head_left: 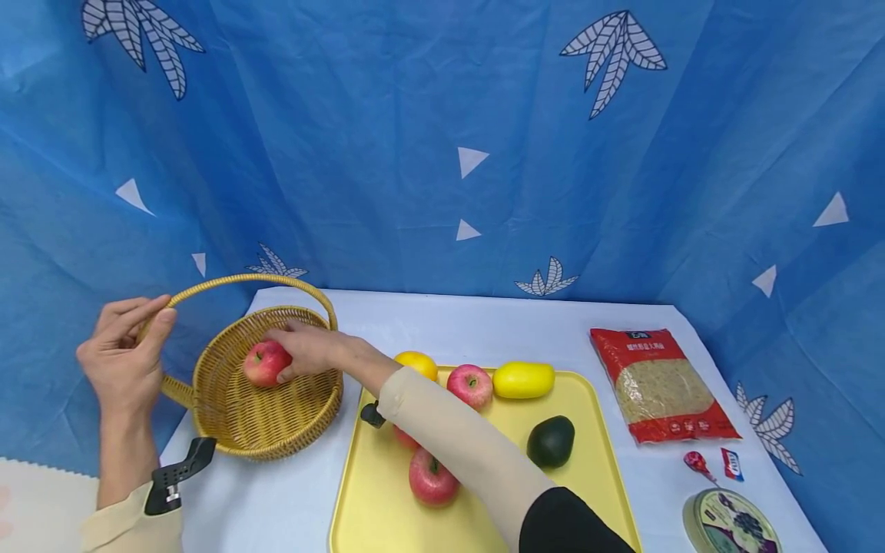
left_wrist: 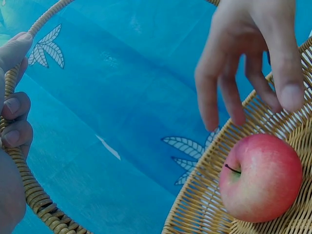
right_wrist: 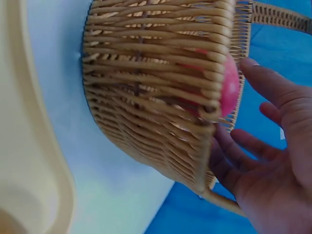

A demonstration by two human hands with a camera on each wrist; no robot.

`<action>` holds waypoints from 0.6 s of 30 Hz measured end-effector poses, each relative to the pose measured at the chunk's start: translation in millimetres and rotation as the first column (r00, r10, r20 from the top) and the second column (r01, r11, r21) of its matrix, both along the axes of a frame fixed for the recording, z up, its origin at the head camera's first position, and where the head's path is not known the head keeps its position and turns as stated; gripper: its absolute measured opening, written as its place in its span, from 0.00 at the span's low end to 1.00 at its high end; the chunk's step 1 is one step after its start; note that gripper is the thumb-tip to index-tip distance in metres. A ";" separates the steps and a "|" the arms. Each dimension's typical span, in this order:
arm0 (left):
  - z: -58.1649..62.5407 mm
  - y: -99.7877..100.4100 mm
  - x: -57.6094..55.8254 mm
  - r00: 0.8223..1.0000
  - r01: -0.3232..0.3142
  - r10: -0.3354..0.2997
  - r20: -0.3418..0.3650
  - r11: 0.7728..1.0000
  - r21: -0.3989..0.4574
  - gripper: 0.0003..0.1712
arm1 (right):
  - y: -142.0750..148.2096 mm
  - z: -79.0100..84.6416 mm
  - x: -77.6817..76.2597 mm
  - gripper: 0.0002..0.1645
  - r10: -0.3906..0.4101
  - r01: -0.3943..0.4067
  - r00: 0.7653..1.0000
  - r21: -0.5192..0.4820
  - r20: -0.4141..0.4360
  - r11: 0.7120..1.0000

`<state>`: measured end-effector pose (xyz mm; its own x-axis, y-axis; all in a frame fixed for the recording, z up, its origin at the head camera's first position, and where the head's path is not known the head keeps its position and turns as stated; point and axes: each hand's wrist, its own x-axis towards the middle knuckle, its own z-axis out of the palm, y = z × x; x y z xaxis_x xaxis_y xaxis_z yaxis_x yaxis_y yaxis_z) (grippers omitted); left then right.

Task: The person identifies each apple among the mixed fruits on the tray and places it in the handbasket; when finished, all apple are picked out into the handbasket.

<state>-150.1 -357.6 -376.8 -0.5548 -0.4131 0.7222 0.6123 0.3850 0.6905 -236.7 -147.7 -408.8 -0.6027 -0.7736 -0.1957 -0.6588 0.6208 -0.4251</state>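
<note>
A yellow tray [head_left: 380, 511] lay at six o'clock on a white table [head_left: 498, 330]; a basket [head_left: 266, 422] was towards nine and a red packet [head_left: 664, 388] towards three. A blue curtain [head_left: 373, 153] hung behind, at twelve. The left hand [head_left: 127, 346] gripped the basket's handle [head_left: 242, 278]. The right hand [head_left: 314, 349] reached over the basket, fingers loosely apart, holding nothing; an apple [head_left: 266, 363] lay inside, just beside its fingertips, towards nine.

red apple [head_left: 263, 365], golden basket [head_left: 261, 421], perhaps dark-green avocado [head_left: 551, 442]
</note>
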 end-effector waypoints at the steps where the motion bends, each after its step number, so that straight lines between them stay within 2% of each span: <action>1: -0.2 0.2 -0.3 1.000 0.001 -0.001 -0.003 1.000 -0.003 0.12 | 2.0 2.2 0.2 0.47 0.009 -0.009 1.000 0.002 -0.008 1.000; 6: -0.9 0.1 -1.1 1.000 -0.006 0.006 -0.002 1.000 -0.010 0.12 | 12.1 12.1 2.8 0.47 0.043 -0.043 0.999 -0.009 -0.018 0.999; 13: -1.5 1.5 0.2 1.000 -0.002 0.002 0.005 1.000 -0.001 0.12 | 31.5 23.3 9.2 0.45 0.134 -0.135 0.989 -0.013 -0.062 0.991; 18: 0.8 2.7 1.3 1.000 0.004 -0.004 -0.010 1.000 -0.001 0.12 | 47.2 35.8 13.4 0.45 0.179 -0.180 0.982 -0.015 -0.051 0.983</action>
